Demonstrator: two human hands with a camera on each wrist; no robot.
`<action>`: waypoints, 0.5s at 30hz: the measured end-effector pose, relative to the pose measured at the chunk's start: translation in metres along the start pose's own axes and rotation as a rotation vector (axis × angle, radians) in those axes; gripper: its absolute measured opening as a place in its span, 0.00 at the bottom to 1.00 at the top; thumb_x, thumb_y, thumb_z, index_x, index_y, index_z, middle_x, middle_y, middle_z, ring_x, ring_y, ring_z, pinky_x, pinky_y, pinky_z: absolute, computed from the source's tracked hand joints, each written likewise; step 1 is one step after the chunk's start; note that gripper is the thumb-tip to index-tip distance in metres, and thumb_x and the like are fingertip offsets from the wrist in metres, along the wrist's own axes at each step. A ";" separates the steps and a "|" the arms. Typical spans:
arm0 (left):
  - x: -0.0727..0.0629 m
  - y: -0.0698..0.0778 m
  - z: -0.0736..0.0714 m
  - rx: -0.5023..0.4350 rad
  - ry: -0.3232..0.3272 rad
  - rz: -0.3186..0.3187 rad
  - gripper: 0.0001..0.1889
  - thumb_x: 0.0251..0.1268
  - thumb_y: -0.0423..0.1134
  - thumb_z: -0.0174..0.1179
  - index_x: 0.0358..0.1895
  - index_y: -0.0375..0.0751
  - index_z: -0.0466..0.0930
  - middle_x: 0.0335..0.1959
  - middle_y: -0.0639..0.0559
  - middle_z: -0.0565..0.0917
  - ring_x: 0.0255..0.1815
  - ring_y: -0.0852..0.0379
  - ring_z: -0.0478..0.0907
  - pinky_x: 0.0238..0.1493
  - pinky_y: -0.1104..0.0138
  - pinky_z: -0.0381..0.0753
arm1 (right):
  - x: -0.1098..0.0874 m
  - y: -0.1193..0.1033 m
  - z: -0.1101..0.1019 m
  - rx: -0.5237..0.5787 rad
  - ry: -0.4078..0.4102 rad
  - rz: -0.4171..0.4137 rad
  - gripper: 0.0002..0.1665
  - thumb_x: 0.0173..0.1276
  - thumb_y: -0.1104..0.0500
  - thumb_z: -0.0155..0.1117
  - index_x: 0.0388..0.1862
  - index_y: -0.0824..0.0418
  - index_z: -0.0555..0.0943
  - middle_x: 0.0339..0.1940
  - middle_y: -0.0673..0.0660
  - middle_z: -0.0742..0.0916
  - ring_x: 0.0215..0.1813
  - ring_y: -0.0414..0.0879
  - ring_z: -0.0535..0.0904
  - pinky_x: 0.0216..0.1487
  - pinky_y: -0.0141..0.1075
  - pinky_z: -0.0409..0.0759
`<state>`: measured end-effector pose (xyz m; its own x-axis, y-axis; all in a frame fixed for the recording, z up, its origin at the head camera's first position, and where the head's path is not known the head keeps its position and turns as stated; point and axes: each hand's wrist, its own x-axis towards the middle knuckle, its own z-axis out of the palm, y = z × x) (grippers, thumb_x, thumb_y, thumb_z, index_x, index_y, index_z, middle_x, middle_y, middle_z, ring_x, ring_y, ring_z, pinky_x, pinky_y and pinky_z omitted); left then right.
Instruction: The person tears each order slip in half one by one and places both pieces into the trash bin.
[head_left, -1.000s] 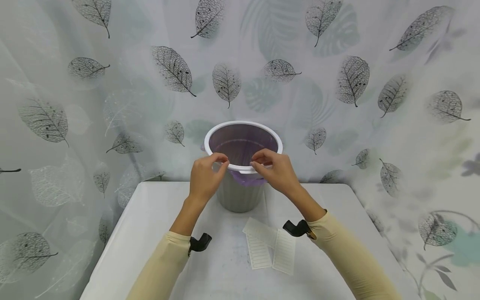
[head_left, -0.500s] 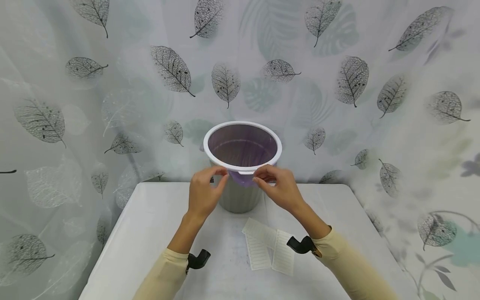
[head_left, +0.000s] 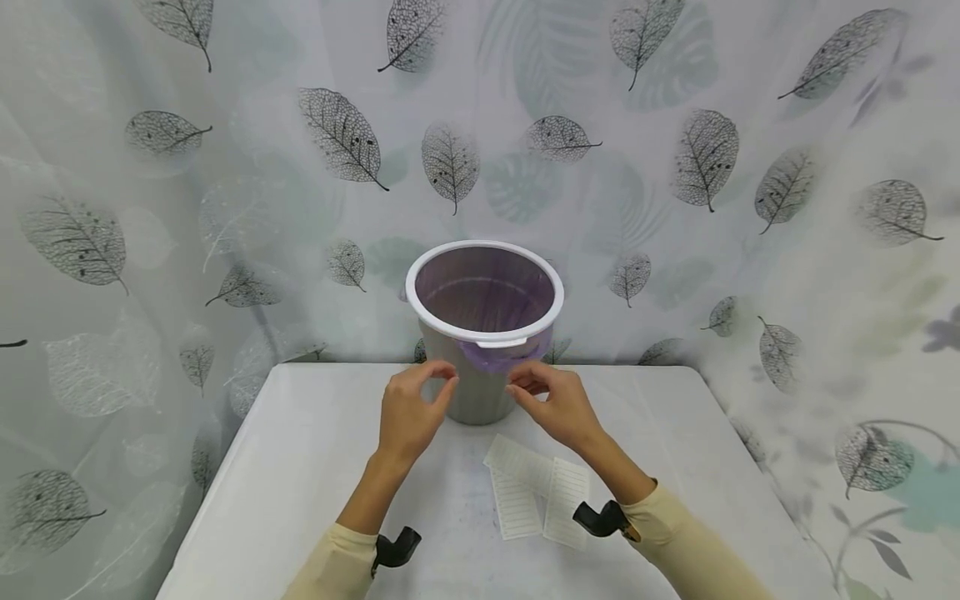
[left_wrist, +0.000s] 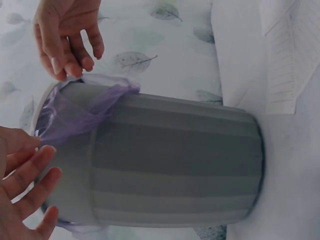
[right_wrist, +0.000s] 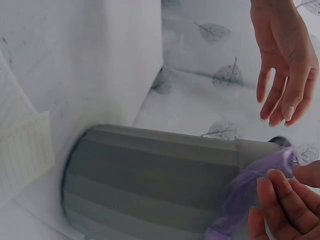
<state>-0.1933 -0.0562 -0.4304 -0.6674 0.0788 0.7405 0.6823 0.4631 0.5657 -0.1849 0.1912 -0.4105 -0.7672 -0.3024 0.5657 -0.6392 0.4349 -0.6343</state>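
Note:
A grey ribbed trash bin [head_left: 474, 398] stands upright on the table, with a white ring [head_left: 420, 318] around its top. Its purple bag [head_left: 504, 357] lines the inside and hangs over the front under the ring. My left hand [head_left: 412, 410] is in front of the bin, below the ring and left of the bag's overhang. On the other side, at a similar height, is my right hand [head_left: 553, 406]. Fingers on both hands are loosely bent, and I see nothing held. The wrist views show the bag [left_wrist: 75, 112] bunched below the rim, close to the fingers.
Several ruled paper slips [head_left: 517, 504] lie overlapping on the white table [head_left: 300, 467], in front of the bin. A leaf-patterned curtain [head_left: 517, 83] hangs behind and at both sides. Black wrist mounts [head_left: 397, 547] stick out from both sleeves.
Both hands have come down from the bin's ring to below it, toward me. More of the ring's front and the purple overhang now shows. Bin and papers stay put.

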 end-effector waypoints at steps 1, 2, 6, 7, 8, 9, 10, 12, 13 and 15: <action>-0.002 -0.001 0.001 0.000 -0.004 -0.006 0.07 0.61 0.26 0.73 0.41 0.37 0.89 0.37 0.52 0.90 0.41 0.53 0.87 0.48 0.56 0.83 | -0.002 0.001 0.001 -0.001 -0.001 0.007 0.08 0.67 0.68 0.75 0.43 0.63 0.86 0.34 0.48 0.90 0.36 0.43 0.87 0.40 0.39 0.86; -0.005 -0.002 0.001 0.002 -0.008 -0.010 0.07 0.61 0.26 0.73 0.41 0.38 0.88 0.37 0.52 0.90 0.41 0.54 0.87 0.48 0.56 0.83 | -0.005 0.003 0.003 -0.002 -0.003 0.012 0.07 0.67 0.68 0.75 0.43 0.64 0.86 0.34 0.48 0.90 0.36 0.43 0.87 0.40 0.40 0.86; -0.015 -0.006 0.005 -0.001 -0.033 -0.046 0.08 0.60 0.25 0.73 0.41 0.37 0.88 0.37 0.51 0.90 0.41 0.53 0.87 0.47 0.53 0.84 | -0.014 0.009 0.006 -0.007 -0.011 0.042 0.07 0.67 0.68 0.74 0.43 0.63 0.86 0.34 0.47 0.90 0.36 0.43 0.87 0.41 0.40 0.87; -0.018 -0.007 0.006 -0.003 -0.041 -0.054 0.08 0.60 0.25 0.73 0.40 0.37 0.88 0.37 0.52 0.90 0.41 0.53 0.87 0.46 0.53 0.84 | -0.016 0.011 0.007 -0.008 -0.010 0.048 0.07 0.68 0.68 0.74 0.43 0.63 0.86 0.34 0.47 0.90 0.36 0.43 0.86 0.41 0.40 0.86; -0.020 -0.008 0.007 -0.005 -0.048 -0.063 0.07 0.60 0.25 0.73 0.40 0.37 0.88 0.37 0.52 0.89 0.41 0.53 0.87 0.46 0.53 0.84 | -0.018 0.013 0.007 -0.008 -0.008 0.053 0.07 0.68 0.68 0.74 0.43 0.63 0.86 0.34 0.47 0.89 0.36 0.43 0.86 0.40 0.39 0.86; -0.022 -0.009 0.008 -0.003 -0.055 -0.072 0.07 0.60 0.25 0.73 0.40 0.37 0.88 0.37 0.52 0.89 0.41 0.53 0.87 0.45 0.53 0.84 | -0.020 0.015 0.008 -0.009 -0.005 0.061 0.07 0.67 0.68 0.74 0.43 0.63 0.86 0.34 0.47 0.89 0.36 0.42 0.86 0.40 0.39 0.86; -0.025 -0.010 0.009 0.000 -0.059 -0.078 0.07 0.60 0.25 0.73 0.40 0.37 0.88 0.37 0.52 0.89 0.41 0.53 0.87 0.45 0.53 0.84 | -0.022 0.017 0.009 -0.008 -0.002 0.066 0.07 0.67 0.68 0.74 0.43 0.64 0.86 0.34 0.46 0.89 0.36 0.42 0.86 0.40 0.39 0.86; -0.029 -0.013 0.012 0.010 -0.063 -0.091 0.07 0.60 0.26 0.73 0.41 0.37 0.88 0.37 0.52 0.89 0.41 0.54 0.86 0.45 0.55 0.85 | -0.027 0.022 0.010 -0.006 0.007 0.073 0.07 0.68 0.68 0.74 0.43 0.65 0.86 0.34 0.46 0.89 0.36 0.42 0.86 0.39 0.38 0.86; -0.032 -0.014 0.013 0.015 -0.067 -0.098 0.07 0.60 0.26 0.73 0.41 0.37 0.88 0.37 0.52 0.89 0.41 0.54 0.87 0.45 0.55 0.85 | -0.030 0.025 0.012 -0.006 0.010 0.078 0.07 0.68 0.68 0.74 0.43 0.65 0.86 0.34 0.46 0.89 0.36 0.42 0.86 0.39 0.38 0.86; -0.036 -0.015 0.015 0.024 -0.073 -0.112 0.07 0.60 0.26 0.73 0.41 0.36 0.89 0.37 0.52 0.89 0.41 0.53 0.87 0.44 0.55 0.85 | -0.035 0.030 0.013 -0.009 0.016 0.092 0.07 0.68 0.67 0.74 0.43 0.65 0.86 0.33 0.45 0.89 0.35 0.42 0.86 0.39 0.38 0.86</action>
<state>-0.1842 -0.0530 -0.4713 -0.7598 0.0893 0.6439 0.5953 0.4936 0.6340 -0.1781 0.2034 -0.4562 -0.8217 -0.2472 0.5135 -0.5653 0.4682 -0.6791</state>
